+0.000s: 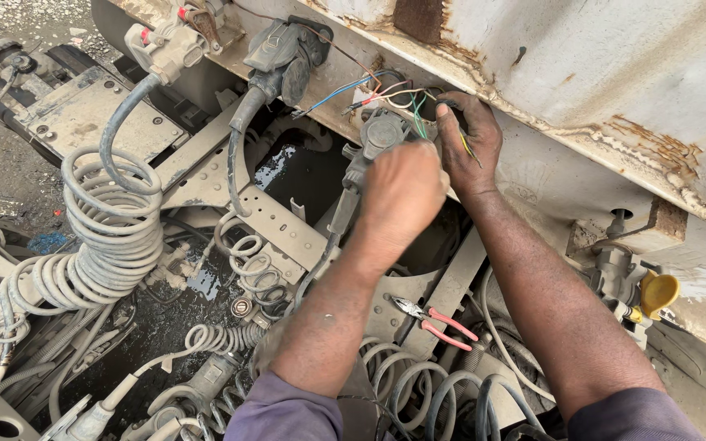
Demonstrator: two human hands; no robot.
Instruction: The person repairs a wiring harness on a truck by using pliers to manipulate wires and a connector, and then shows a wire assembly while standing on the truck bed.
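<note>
Left hand (402, 192) closed around one grey connector (379, 135); right hand (469, 139) pinches loose coloured wires (394, 96) at the rusted white trailer wall (614, 73). One red-handled pliers (439, 318) lies on the truck frame (279, 216) below. Outdoors, muddy ground (10, 171).

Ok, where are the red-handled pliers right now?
In the head view, the red-handled pliers lie on the metal frame, low and right of centre, between the person's two forearms, beside grey coiled hoses.

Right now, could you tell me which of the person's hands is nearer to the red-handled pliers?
Left. The left hand is at the grey connector, directly above the red-handled pliers. The right hand is higher up among the coloured wires by the rusty panel.
</note>
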